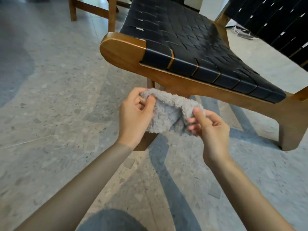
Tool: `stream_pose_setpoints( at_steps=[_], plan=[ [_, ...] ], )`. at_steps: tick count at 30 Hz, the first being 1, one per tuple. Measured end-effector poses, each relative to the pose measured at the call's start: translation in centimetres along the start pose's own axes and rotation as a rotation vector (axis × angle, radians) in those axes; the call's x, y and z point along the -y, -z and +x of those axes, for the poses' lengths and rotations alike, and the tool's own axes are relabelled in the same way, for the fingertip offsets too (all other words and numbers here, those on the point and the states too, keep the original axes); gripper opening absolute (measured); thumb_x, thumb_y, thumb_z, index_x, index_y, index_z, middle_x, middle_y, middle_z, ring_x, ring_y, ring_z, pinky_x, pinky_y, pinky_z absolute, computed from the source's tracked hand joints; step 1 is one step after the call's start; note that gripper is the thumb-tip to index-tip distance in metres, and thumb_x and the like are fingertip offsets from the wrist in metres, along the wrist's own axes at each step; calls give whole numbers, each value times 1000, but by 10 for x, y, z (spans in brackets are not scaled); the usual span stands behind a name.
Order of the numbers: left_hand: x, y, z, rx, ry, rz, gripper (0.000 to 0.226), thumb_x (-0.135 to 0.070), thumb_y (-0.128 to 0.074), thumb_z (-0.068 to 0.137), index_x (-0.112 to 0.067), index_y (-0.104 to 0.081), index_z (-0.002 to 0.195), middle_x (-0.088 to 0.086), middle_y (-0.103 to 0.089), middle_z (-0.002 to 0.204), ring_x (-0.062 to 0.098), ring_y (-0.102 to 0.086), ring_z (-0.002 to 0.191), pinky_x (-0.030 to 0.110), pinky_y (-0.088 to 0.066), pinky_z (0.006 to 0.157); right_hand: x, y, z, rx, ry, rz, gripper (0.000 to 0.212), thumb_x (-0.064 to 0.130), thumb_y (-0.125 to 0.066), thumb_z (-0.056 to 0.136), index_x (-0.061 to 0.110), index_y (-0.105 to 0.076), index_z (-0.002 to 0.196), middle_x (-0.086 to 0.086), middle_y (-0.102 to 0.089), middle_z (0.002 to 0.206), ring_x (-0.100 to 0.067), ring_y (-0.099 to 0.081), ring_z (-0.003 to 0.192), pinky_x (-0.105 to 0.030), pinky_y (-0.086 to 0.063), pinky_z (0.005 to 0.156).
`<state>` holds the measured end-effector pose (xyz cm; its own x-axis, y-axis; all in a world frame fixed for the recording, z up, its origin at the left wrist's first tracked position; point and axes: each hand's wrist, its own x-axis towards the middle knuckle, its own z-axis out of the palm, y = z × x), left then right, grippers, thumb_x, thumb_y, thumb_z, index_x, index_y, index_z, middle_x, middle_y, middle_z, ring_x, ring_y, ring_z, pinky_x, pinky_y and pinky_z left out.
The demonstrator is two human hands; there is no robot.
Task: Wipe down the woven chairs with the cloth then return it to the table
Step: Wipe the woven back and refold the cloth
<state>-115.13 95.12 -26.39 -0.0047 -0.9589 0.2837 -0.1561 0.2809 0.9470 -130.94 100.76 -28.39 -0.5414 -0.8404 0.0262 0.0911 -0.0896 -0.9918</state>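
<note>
— Cloth (170,114): where is it?
— It hangs in the air between the person's two hands, just in front of and below the near wooden rail of the woven chair (191,47). It touches neither the chair nor the floor (50,84). It is grey and fluffy, bunched up, with a fold sagging between the two grips.
— How do the hands hold it?
— The left hand (135,117) pinches one end between the thumb and curled fingers. The right hand (211,129) pinches the other end, with the thumb on top and the fingers curled beneath.
— And the chair?
— Black straps are woven across a brown wooden frame (126,50), which stands on speckled grey floor. At the upper right is a strap panel (266,22), also black. One cannot tell whether it is this chair's back or belongs to a second chair.
— Anything else?
— A tan sleeve (83,180) covers the left forearm, while the right forearm is bare. More wooden legs (73,9) stand at the top left, well apart from the hands.
</note>
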Motion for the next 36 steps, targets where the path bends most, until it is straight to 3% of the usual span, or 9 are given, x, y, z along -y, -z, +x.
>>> stream_pose_setpoints(
  at_steps=[3,6,10,13,22,26,28,31,36],
  plan=[
    [-3,-12,4,-43,-5,-172,24,-11,-58,91,-32,-52,100,-3,-61,80,0,-59,69,13,-46,61,-2,-21,1,-83,-2,252,12,15,-63,92,6,-62,100,5,-67,67,-7,-63,69,-19,-52,71],
    [-1,-18,3,-73,11,-348,32,-3,-60,88,-20,-46,112,-4,-60,102,-5,-60,90,10,-45,77,-2,-33,-2,-146,-24,387,34,7,-65,89,15,-47,116,9,-69,87,-2,-66,88,-22,-51,89],
    [9,-19,-3,68,-52,-350,38,-5,-59,91,-14,-50,127,-4,-59,127,1,-54,118,15,-44,94,-6,-34,-4,-17,-7,375,44,7,-66,86,10,-49,127,-3,-63,122,-7,-60,114,-29,-44,105],
    [11,-21,-3,77,-69,-306,45,-7,-61,91,-10,-50,134,-2,-58,132,4,-53,122,21,-45,99,-8,-38,-3,133,142,277,38,7,-63,90,2,-54,127,-9,-66,121,-17,-61,116,-30,-46,102],
    [32,-28,1,-29,-174,-114,48,-9,-62,89,-21,-50,134,-3,-59,130,7,-55,120,37,-49,99,-32,-54,0,34,298,187,29,9,-59,93,5,-62,122,-1,-70,112,-12,-64,107,-23,-50,90],
    [62,-25,-11,-54,-113,-110,51,-4,-62,87,-33,-50,128,-5,-62,126,8,-58,117,37,-49,98,-62,-54,-5,80,254,81,31,10,-57,95,12,-60,126,2,-70,97,-26,-66,97,-23,-49,81],
    [80,-21,-20,-51,-61,-116,50,0,-61,87,-32,-52,125,-4,-64,122,9,-60,114,34,-49,97,-80,-53,-8,113,214,16,35,9,-56,95,13,-57,130,1,-70,95,-32,-64,94,-29,-51,80],
    [105,-14,-28,-17,32,-149,49,6,-60,87,-27,-55,123,-4,-65,119,7,-62,111,23,-49,93,-104,-52,-10,206,130,-66,41,9,-56,95,18,-53,135,-18,-63,101,-51,-53,97,-59,-47,83],
    [134,4,-33,66,92,38,44,10,-60,84,-30,-56,100,-2,-65,100,3,-63,94,19,-51,81,-139,-46,-3,402,58,-214,46,10,-52,98,15,-41,142,21,-65,106,-21,-58,104,-39,-52,83]
  ],
)
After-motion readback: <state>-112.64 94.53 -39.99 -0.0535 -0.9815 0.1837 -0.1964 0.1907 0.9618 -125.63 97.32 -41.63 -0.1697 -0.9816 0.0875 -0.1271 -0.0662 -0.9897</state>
